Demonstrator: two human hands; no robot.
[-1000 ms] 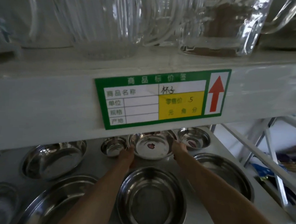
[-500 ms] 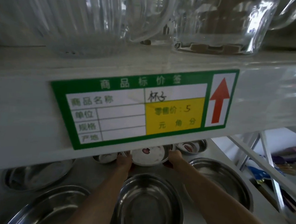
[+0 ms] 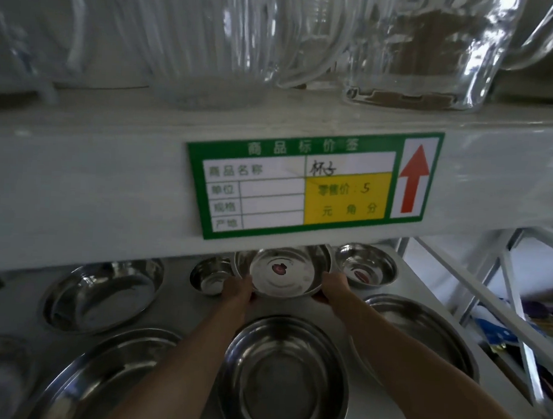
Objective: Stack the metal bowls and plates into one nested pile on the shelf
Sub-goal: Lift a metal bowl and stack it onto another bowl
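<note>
A medium metal bowl [image 3: 284, 274] with a red sticker inside sits at the back of the lower shelf [image 3: 415, 280]. My left hand [image 3: 237, 292] grips its left rim and my right hand [image 3: 335, 286] grips its right rim. In front of it lies a deep metal bowl [image 3: 284, 376]. A small bowl [image 3: 210, 276] stands to its left and another small bowl [image 3: 365, 268] to its right. Wide plates lie at the left [image 3: 104, 293], front left [image 3: 106, 376] and right [image 3: 422, 338].
The upper shelf's front edge [image 3: 110, 184] with a green price label [image 3: 312, 182] hangs low over the bowls and hides the back of the shelf. Glass jugs [image 3: 421, 50] stand on top. White shelf struts [image 3: 504, 301] run at the right.
The view dipped under the upper shelf and came back, so more of the held bowl shows again. Both hands stay on the bowl's rim.
</note>
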